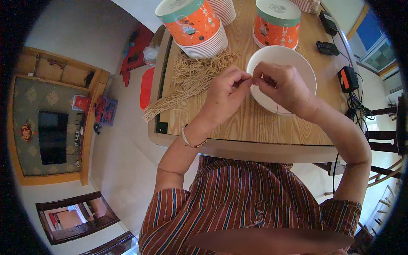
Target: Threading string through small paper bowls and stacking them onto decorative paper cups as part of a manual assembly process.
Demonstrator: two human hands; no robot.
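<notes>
Both forearms (342, 127) are angled inward, elbows bent. The left hand (227, 94) and right hand (285, 87) are held together over the left rim of the bowl (305, 70), fingertips pinched closed; whether anything is held between them cannot be told. Left of the bowl, cords (187, 88) are spread on the worktop (229, 128). Beyond, orange tubs (193, 27) are stacked upside down; print on their bases cannot be read.

Soft indoor light, bluish window (374, 38) at upper right, strong fisheye bend toward black corners
</notes>
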